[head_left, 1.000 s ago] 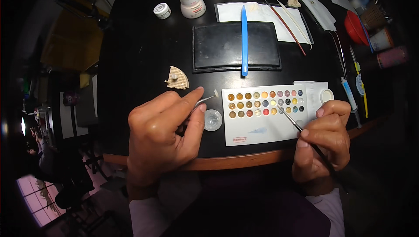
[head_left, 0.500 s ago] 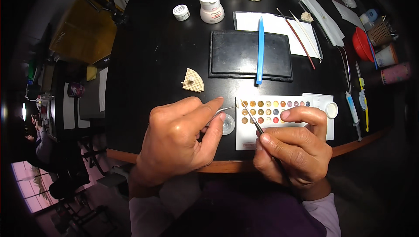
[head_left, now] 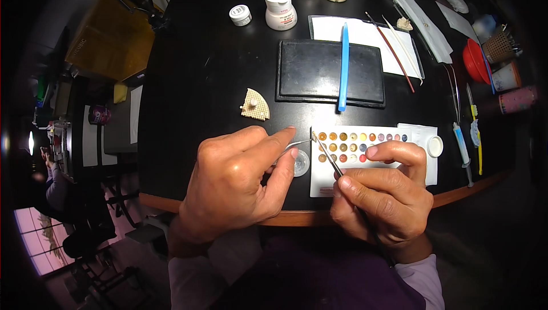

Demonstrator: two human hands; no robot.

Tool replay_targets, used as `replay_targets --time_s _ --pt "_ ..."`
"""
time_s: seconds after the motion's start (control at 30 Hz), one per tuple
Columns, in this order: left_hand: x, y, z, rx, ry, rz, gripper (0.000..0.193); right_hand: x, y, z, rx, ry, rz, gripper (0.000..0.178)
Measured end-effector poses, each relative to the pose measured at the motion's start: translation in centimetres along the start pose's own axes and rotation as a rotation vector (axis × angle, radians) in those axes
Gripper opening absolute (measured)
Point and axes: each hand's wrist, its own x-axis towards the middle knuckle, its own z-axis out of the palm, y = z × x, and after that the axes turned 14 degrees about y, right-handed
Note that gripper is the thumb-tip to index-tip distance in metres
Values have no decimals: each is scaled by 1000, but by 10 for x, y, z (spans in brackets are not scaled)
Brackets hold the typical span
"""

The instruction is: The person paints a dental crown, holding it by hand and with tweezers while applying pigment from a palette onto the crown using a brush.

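My left hand (head_left: 240,176) is closed on thin metal tweezers (head_left: 298,144), most of them hidden by the fingers. At their tip sits a tiny pale piece (head_left: 313,137), like a tooth crown. My right hand (head_left: 388,201) pinches a slim dark-handled brush (head_left: 338,171), its tip meeting the small piece. Both tips are over the left edge of a white palette (head_left: 322,181) with rows of coloured wells, yellow, brown, pink and dark. A small clear dish (head_left: 301,163) stands left of the palette, partly behind my left fingers.
Beyond my hands are a beige honeycomb tray (head_left: 255,104) with a peg and a black slab (head_left: 308,70) with a blue stick (head_left: 343,67) across it. Lidded jars (head_left: 280,13) stand farther back. Tweezers (head_left: 455,96), a syringe (head_left: 461,144) and a red bowl (head_left: 477,62) are at right.
The brush tip has moved slightly left, onto the small pale piece. Both hands otherwise keep their grips, and the whole view has shifted a little.
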Motion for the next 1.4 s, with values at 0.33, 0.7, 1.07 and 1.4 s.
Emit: replay_targets --time_s 0.33,0.7,1.07,1.4 --pt "1 1 -1 1 1 3 24 -1 -1 -3 -6 -2 -6 37" --pt "1 2 -1 15 5 -3 24 -2 0 -2 -1 -11 -10 37" --pt "1 1 -1 24 7 2 25 -3 1 1 -1 7 -10 37" --pt "0 0 0 12 13 2 25 -4 0 -1 1 19 -34 35"
